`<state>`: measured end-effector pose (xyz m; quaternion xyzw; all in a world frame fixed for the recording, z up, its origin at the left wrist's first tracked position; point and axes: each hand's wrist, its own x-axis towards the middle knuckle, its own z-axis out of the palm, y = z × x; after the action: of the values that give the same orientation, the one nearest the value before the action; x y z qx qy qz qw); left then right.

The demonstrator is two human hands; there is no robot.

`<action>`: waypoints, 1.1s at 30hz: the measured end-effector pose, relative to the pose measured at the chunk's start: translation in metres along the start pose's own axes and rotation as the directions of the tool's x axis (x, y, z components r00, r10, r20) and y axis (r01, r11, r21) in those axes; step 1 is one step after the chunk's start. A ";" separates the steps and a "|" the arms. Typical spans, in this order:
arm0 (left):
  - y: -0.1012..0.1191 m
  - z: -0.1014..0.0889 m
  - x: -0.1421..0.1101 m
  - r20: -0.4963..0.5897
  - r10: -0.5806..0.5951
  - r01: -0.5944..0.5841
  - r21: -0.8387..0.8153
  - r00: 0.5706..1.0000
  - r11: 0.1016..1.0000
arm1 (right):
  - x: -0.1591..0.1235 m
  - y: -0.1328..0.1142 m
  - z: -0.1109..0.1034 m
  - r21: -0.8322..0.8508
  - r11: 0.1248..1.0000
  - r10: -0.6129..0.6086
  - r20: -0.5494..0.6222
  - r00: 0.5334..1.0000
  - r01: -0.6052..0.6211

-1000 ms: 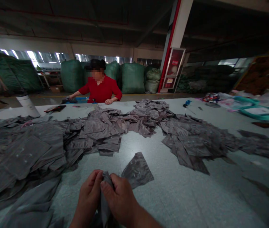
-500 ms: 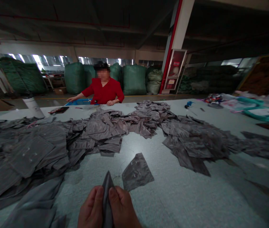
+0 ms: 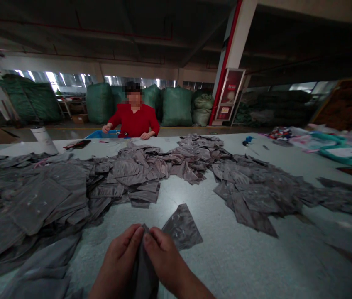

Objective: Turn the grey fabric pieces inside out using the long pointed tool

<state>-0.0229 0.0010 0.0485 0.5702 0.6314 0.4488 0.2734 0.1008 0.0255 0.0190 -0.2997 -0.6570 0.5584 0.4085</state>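
Observation:
Between my two hands, near the bottom centre, is a folded grey fabric piece (image 3: 145, 270). My left hand (image 3: 121, 253) pinches its upper edge from the left, thumb on top. My right hand (image 3: 163, 253) grips the same edge from the right, thumb and fingers close to the other hand. The cloth hangs down below the fingers. Just beyond my right hand a single flat grey fabric panel (image 3: 184, 228) lies on the pale table (image 3: 226, 257), with small light marks on it.
Heaps of grey panels lie to the left (image 3: 42, 199), at the middle back (image 3: 191, 153) and to the right (image 3: 253, 182). A white bottle (image 3: 43, 140) stands at far left. Across the table, a person in red (image 3: 137, 120) sits by a blue basket (image 3: 101, 134).
My hands have shifted up along the fabric to its tip, which stuck out above them before. The person opposite has drawn one arm inward over the blue basket.

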 end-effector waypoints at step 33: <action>0.010 -0.001 -0.009 0.050 0.002 -0.009 0.138 0.999 0.990 | -0.006 0.027 0.022 -0.094 0.995 -0.031 -0.148 0.989 0.017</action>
<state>-0.0168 -0.0081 0.0563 0.6005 0.6525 0.3904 0.2475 0.0831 0.0155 -0.0096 -0.3513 -0.6533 0.4985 0.4488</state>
